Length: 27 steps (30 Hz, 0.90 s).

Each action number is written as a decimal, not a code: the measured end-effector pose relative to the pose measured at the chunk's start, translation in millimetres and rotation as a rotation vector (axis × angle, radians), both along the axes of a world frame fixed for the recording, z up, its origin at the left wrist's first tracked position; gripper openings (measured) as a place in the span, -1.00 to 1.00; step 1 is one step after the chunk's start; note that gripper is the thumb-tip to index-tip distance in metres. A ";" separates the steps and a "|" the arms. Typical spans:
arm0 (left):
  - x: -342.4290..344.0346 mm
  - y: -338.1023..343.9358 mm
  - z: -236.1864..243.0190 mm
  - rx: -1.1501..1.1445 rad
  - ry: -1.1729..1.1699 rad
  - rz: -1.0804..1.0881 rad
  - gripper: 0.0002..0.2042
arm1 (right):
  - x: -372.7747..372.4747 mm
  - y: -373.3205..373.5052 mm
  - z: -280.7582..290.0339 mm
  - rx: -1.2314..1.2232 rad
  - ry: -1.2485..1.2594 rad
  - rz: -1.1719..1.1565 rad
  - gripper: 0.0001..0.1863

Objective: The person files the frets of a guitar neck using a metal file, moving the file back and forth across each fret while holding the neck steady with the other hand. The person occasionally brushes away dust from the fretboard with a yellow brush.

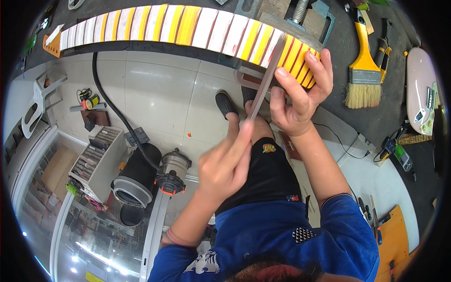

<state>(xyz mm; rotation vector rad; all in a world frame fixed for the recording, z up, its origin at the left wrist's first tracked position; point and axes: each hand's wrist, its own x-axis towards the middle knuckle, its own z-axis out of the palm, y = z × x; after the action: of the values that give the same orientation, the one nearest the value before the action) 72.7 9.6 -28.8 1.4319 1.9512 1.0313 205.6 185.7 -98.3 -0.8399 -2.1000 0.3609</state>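
A long, curved workpiece (209, 28) with white and yellow slotted segments stretches across the top, with a metal vise (296, 19) behind its right part. My left hand (225, 164) is closed on a long, flat, narrow tool (264, 84), probably a file, angled up to the segments near the yellow right end. My right hand (300, 94) has its fingers curled onto that end, one fingertip just right of the tool. The tool's grip is hidden by my left hand.
A yellow brush (364, 70), knife (384, 49) and pink case (418, 84) lie on the dark bench (343, 113). Below are a shop vacuum (171, 171), black hose (112, 103), white rack (94, 155), glass-topped case (94, 235) and white chair (40, 101).
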 end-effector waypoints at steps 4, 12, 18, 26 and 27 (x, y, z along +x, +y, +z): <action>-9.6 77.8 -0.6 0.087 -0.017 0.003 -0.35 | -5.0 0.0 -1.4 -0.015 0.063 -0.007 -0.41; 0.4 -60.3 3.7 -0.095 -0.034 -0.052 -0.42 | 2.7 3.0 -2.4 0.026 -0.020 0.022 -0.48; -13.8 -48.1 -1.0 0.005 -0.131 -0.023 -0.42 | 2.9 2.5 -2.9 0.046 -0.035 0.035 -0.55; -17.2 -32.4 2.0 0.000 -0.251 -0.040 -0.44 | 4.0 2.0 -1.8 0.040 -0.051 0.017 -0.53; -17.4 -30.9 3.1 -0.012 -0.267 -0.043 -0.44 | 4.1 1.8 -1.2 0.035 -0.053 0.018 -0.53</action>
<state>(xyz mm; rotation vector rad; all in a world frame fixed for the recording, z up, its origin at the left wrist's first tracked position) 55.3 -21.3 -25.7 1.2526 1.7249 1.1263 209.7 187.5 -99.5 -0.8193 -2.1582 0.3133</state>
